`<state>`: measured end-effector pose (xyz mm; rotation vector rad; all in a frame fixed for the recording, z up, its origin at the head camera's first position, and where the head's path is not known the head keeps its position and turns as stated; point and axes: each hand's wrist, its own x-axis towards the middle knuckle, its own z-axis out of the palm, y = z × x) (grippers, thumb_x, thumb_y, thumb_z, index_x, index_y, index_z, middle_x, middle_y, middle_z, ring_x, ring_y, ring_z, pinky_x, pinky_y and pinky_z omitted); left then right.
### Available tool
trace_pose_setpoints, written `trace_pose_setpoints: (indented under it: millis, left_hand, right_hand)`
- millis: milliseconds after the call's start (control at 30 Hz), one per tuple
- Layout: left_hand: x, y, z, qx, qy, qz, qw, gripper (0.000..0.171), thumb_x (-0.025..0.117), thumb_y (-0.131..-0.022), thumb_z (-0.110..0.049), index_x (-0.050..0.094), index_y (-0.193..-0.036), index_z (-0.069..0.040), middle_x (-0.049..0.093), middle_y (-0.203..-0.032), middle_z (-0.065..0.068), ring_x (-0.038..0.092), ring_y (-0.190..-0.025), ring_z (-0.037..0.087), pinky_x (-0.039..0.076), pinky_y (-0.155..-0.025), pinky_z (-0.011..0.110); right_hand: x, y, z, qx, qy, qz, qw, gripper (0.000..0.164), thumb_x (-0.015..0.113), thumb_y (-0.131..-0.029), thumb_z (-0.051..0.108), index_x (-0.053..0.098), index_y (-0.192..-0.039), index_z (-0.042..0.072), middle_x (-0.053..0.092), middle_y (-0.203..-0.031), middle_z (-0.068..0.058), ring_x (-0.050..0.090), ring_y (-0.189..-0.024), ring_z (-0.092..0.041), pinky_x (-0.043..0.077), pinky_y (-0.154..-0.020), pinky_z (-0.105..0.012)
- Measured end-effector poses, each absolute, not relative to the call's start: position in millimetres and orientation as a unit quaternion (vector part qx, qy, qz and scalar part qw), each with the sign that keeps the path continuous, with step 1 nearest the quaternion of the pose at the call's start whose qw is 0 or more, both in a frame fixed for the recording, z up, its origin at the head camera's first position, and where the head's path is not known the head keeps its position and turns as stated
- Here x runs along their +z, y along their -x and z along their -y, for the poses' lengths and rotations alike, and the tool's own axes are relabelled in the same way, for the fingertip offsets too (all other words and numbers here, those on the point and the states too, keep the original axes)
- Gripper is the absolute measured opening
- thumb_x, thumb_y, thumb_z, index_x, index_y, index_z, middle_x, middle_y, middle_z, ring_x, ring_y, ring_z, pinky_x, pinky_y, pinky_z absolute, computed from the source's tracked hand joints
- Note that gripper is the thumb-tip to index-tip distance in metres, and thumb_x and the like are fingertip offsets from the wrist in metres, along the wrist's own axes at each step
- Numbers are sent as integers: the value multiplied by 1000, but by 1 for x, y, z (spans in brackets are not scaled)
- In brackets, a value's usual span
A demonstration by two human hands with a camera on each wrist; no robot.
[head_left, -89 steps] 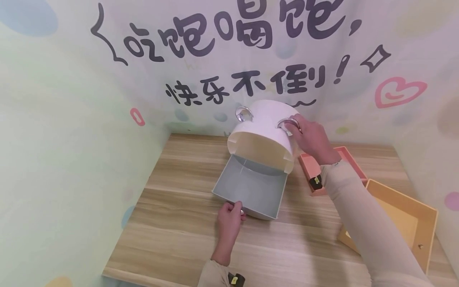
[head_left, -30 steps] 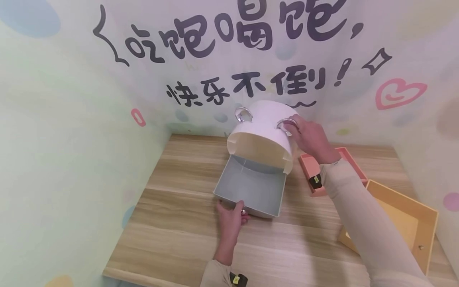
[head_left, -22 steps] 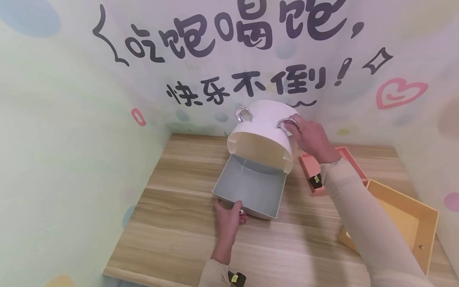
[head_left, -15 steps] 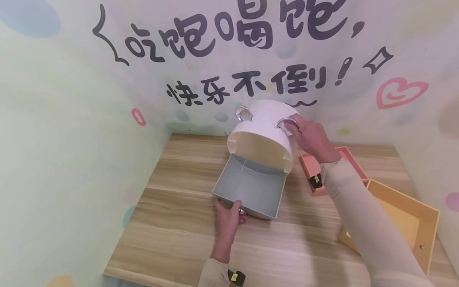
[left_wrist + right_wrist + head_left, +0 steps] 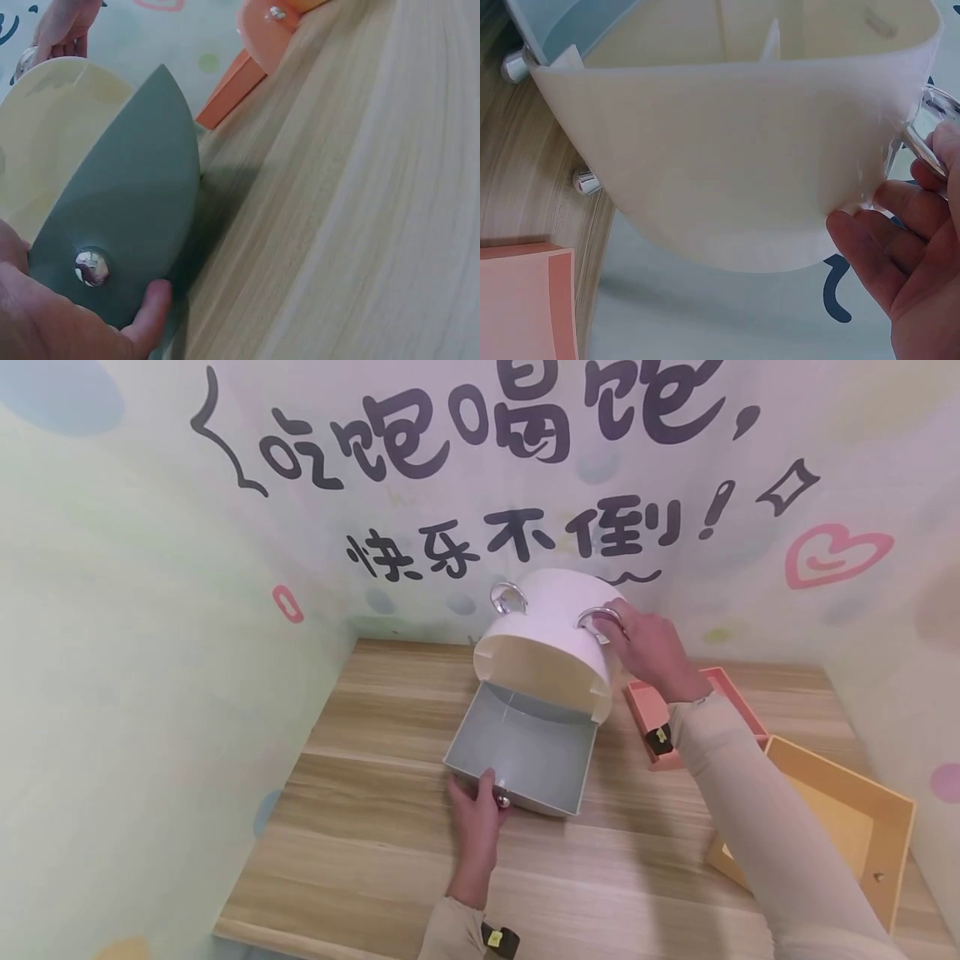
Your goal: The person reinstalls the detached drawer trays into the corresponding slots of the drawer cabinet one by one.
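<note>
A white rounded cabinet shell with shiny silver ring handles stands at the back of the table, its mouth towards me. A grey drawer sticks out of that mouth, with nothing visible inside. My left hand grips the drawer's front, thumb over the rim and a fingertip at the lower edge in the left wrist view, beside the silver knob. My right hand holds the right-hand ring handle; in the right wrist view its other fingertips lie against the shell's side.
To the right, a pink drawer lies partly under my right forearm. Nearer me is a yellow-orange drawer with a small knob. A printed fabric wall closes off the back of the wooden table.
My left hand has shifted its grip: the thumb now reaches further over the drawer's rim, left of the knob. The drawer, shell and right hand have stayed nearly in place.
</note>
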<state>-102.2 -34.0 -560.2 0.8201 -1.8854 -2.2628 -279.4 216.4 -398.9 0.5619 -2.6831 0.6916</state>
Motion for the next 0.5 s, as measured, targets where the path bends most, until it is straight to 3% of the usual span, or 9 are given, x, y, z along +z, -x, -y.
trace_pose_setpoints:
  millis: [200,500]
  left_hand:
    - [-561,103,35,-739,-237,630,37,87,54,-103,-39,-8,-163,-23,39,-143,37,63,-112,39,62,-82,49]
    - [-559,102,41,-732,-233,639,37,83,55,-102,-36,-2,-161,-24,41,-140,35,63,-110,37,63,-76,45]
  right_hand:
    - [-400,280,-217,241,-198,937,158,24,51,-106,32,60,-117,12,66,-80,-20,60,-73,-45,49,-74,-58]
    - [-400,279,-217,243,-192,939,150,24,51,-107,32,59,-116,12,63,-79,-21,57,-71,-45,47,-71,-55]
